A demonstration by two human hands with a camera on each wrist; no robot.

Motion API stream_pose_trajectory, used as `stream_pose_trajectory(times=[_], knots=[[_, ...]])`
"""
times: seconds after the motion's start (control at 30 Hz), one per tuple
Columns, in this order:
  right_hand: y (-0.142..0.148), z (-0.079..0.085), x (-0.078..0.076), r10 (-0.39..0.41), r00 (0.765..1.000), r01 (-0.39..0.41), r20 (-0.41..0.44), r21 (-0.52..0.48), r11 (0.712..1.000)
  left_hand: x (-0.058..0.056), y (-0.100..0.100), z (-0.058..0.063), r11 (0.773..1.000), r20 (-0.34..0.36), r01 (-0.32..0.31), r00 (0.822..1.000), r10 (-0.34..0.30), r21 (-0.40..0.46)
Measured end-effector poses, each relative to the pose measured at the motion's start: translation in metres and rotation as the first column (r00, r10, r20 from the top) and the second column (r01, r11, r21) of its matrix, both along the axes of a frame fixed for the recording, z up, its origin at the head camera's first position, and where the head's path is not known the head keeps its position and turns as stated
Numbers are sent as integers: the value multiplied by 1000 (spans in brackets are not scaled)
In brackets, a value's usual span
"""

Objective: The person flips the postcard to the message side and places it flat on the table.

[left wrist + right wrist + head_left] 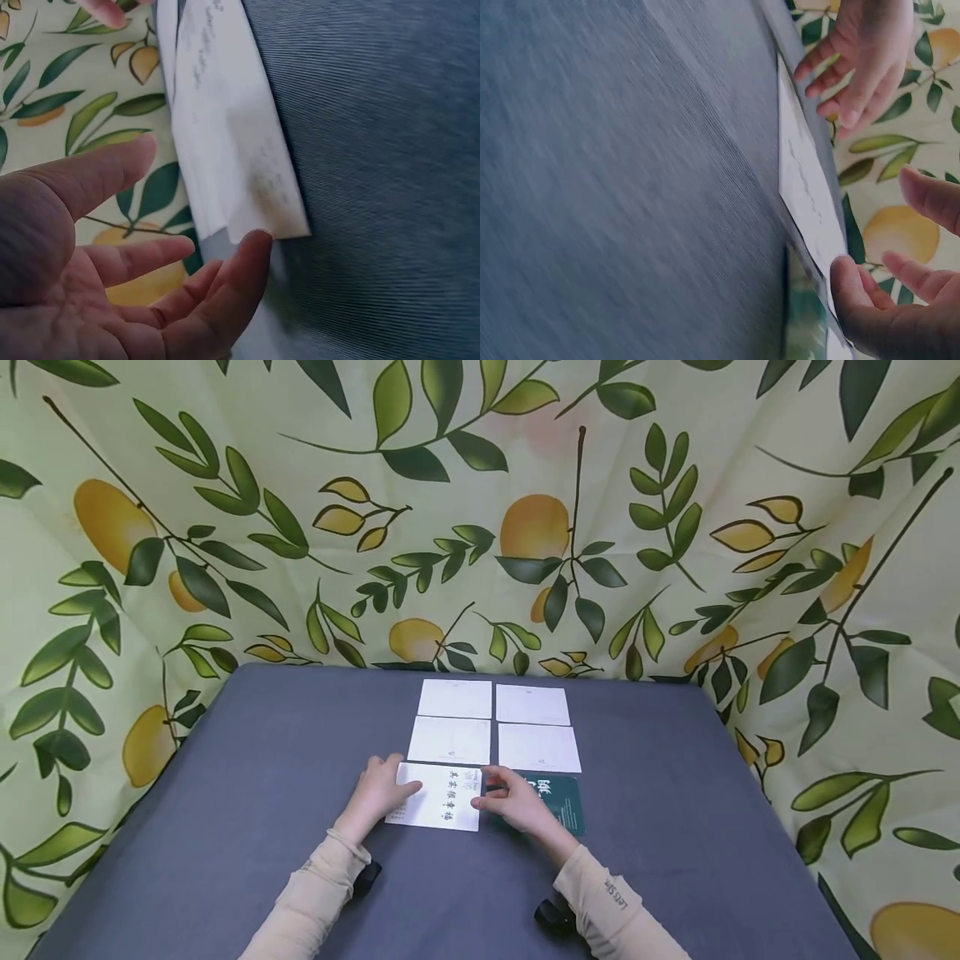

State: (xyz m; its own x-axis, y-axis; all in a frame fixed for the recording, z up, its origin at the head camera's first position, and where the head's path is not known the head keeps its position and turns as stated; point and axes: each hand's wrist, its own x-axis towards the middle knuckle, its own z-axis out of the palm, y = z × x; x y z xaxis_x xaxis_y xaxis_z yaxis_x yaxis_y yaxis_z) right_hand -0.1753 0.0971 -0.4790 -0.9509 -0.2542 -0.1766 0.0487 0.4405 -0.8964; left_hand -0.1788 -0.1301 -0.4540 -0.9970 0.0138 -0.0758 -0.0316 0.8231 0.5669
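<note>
A white card printed with dark handwritten-style characters lies on the cloth-covered table. My left hand is at its left end, thumb over the card's face and fingers by the upper left corner. At the opposite end, my right hand has thumb and forefinger spread along the right edge, above a dark green card with white lettering that it partly covers. The left wrist view shows a fingertip right at a corner of the white card, thumb well apart. In the right wrist view a fingertip meets the card's edge.
Beyond the hands, several blank-looking white cards lie in two rows: back left, back right, front left and front right. A grey-blue cloth covers the table. Behind hangs a leaf-and-fruit patterned curtain.
</note>
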Motion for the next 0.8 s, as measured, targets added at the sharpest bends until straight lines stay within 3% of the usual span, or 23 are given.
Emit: stream_pose_trajectory(times=[0.13,0.33,0.53,0.67,0.8], knots=[[-7,-6,6,9,1000,-9,26,-9,1000,2,-5,-7,1000,25,-20,999,20,17],[-10,-6,8,-42,998,43,36,-18,999,5,-10,-11,999,27,-39,999,39,23],[-14,-11,9,-37,996,45,83,-98,994,7,-11,-12,998,7,-50,999,50,25],[-17,-13,9,-78,992,91,98,-141,986,6,-11,-15,998,-7,-50,999,50,36],[-17,-12,9,-126,986,141,107,-153,978,4,-16,-17,996,25,-53,998,51,73]])
